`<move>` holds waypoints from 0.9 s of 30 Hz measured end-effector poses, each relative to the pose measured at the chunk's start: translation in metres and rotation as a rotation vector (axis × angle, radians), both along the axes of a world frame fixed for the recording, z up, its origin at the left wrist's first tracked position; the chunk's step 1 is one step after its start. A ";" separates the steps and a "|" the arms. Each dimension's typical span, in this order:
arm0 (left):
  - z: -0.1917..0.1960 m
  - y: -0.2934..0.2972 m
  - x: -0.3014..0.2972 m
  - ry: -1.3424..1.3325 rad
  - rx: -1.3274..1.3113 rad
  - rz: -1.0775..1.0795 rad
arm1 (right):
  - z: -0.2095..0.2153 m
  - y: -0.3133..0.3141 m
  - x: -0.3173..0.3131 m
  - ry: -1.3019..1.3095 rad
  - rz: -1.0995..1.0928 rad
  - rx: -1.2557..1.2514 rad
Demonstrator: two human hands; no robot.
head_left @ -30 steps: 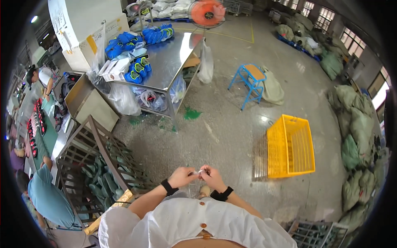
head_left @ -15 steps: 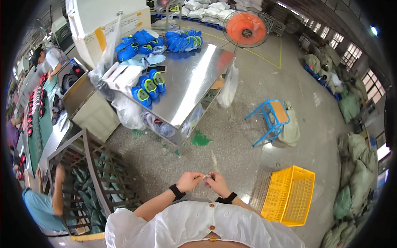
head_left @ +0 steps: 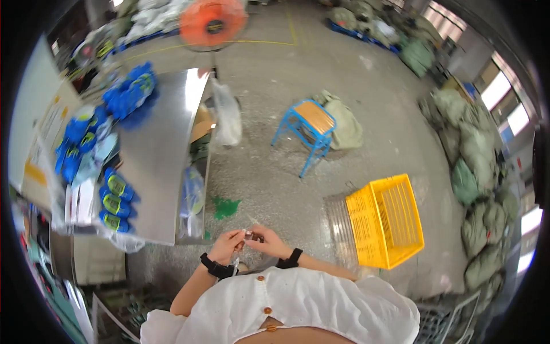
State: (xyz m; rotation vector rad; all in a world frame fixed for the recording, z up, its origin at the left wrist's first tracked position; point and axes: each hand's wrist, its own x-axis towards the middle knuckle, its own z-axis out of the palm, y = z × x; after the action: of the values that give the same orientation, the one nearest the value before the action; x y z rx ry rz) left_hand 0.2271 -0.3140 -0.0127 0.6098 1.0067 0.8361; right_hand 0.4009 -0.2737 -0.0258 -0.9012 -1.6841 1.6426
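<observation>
My left hand (head_left: 227, 246) and my right hand (head_left: 268, 241) meet in front of my body, fingers closed and pinching together. Between the fingertips is a small whitish, shiny thing (head_left: 248, 234), too small and blurred to name. A thin clear strip (head_left: 235, 265) hangs below the left hand, by the black wrist strap (head_left: 216, 268). Another black strap (head_left: 290, 259) circles the right wrist. Both hands are in the air above the floor, apart from the metal table (head_left: 157, 166) at the left.
Blue shoes (head_left: 117, 203) with yellow-green trim stand on the table. A yellow plastic basket (head_left: 378, 221) is at the right, and a blue-framed stool (head_left: 315, 117) stands ahead, with a grey-green sack (head_left: 344, 123) behind. An orange fan (head_left: 213, 23) is farther off. Sacks (head_left: 478, 149) line the right side.
The view has swung to the right, so table, stool and fan now appear farther left. My hands stay together, fingers still pinched. The co-worker beside the crate has left the view.
</observation>
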 end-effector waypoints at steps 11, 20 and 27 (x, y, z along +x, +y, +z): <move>-0.009 0.178 0.072 0.916 0.395 -0.293 | -0.032 0.152 0.149 0.331 -0.642 -0.642; -0.057 0.332 0.084 1.120 0.807 -0.162 | -0.032 0.292 0.154 0.195 -0.577 -0.454; -0.112 0.496 0.068 -0.180 0.007 0.141 | -0.077 0.436 0.122 -0.191 -0.331 -0.608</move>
State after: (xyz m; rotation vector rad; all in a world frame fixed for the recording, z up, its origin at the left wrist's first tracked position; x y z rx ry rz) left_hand 0.2956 0.1821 -0.1245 0.4640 0.8896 1.0015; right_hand 0.5231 0.1624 -0.1024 -1.5737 -1.0601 1.8986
